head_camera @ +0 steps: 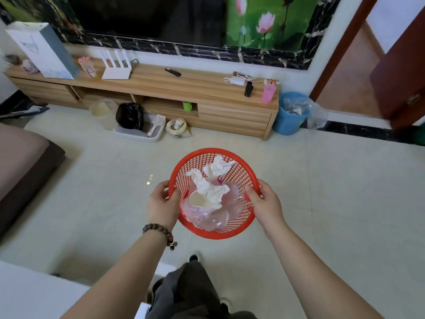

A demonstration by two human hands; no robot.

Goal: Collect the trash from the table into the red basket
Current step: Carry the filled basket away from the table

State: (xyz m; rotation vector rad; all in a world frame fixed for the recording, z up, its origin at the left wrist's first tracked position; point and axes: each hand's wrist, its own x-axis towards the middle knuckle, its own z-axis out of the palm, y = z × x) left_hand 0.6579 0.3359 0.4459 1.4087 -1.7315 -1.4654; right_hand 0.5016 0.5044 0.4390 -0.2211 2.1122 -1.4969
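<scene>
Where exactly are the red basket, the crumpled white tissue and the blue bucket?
red basket [232, 155]: head view, far rim.
crumpled white tissue [210, 188]: head view, middle of the wad.
blue bucket [286, 124]: head view, front wall.

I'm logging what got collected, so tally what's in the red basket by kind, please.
In the red basket, held by the left hand and right hand:
Crumpled white tissues: 2
Clear pinkish plastic bag: 1
Cream paper piece: 1
Total: 4

One red basket [249, 171], two hands, one blue bucket [290, 120], one black bag [130, 116], one pink cup [269, 93].
</scene>
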